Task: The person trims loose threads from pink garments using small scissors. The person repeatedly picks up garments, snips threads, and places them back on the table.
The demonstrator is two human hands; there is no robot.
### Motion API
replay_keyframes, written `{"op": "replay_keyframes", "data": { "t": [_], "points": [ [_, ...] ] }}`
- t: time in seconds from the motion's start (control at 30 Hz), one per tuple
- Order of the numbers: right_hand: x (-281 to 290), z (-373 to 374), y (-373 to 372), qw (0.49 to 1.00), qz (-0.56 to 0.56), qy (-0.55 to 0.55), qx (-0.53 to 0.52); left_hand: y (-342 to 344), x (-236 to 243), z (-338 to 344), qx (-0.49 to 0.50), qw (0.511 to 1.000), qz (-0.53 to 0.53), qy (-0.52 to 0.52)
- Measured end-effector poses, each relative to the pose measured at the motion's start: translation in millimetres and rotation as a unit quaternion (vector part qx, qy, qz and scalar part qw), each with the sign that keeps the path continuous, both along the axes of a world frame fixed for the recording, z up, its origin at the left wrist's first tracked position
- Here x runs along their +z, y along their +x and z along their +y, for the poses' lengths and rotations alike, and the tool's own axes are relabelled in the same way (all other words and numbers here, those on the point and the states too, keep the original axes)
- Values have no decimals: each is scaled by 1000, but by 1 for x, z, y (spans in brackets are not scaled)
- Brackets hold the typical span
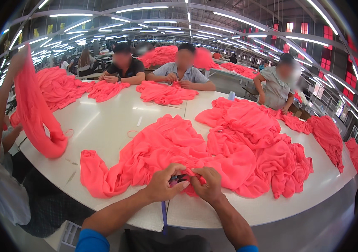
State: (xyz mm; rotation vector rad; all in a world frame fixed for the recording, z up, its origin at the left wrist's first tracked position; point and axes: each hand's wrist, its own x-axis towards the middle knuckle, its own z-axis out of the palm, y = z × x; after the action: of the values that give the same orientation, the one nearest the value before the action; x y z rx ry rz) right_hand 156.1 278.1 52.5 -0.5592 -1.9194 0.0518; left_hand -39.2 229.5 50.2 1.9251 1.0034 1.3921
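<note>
The left hand (165, 183) curls round a small dark tool (182, 178), mostly hidden in its grip; the right hand (207, 185) pinches coral cloth (162, 143) just beside it. That cloth lies heaped over the white table (250, 210); farther left, a co-worker (7, 191) is partly cut off.

Coral cloth (166, 140), in and beyond the grip: looked matt, wrinkled. White tabletop (103, 136), beneath it: looked smooth, glossy.
</note>
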Motion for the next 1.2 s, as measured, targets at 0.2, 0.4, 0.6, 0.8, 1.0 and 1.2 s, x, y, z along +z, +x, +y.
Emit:
{"op": "replay_keyframes", "data": {
  "t": [0.2,0.4,0.6,0.8,1.0,1.2],
  "points": [
    [0,-1,0,1000,2,0,-5,-2,-4,3,20,999,28,28],
    [0,-2,0,1000,5,-1,1,0,-5,5,32,997,24,71],
    [1,-3,0,1000,2,7,7,0,-4,4,27,998,13,64],
    [0,-3,-2,1000,3,9,10,-2,-8,6,33,996,21,79],
    [0,-3,-1,1000,-1,6,13,-2,-9,6,42,995,23,89],
    [1,-4,-2,1000,-4,8,13,0,-8,6,46,995,17,87]
  ]
}}
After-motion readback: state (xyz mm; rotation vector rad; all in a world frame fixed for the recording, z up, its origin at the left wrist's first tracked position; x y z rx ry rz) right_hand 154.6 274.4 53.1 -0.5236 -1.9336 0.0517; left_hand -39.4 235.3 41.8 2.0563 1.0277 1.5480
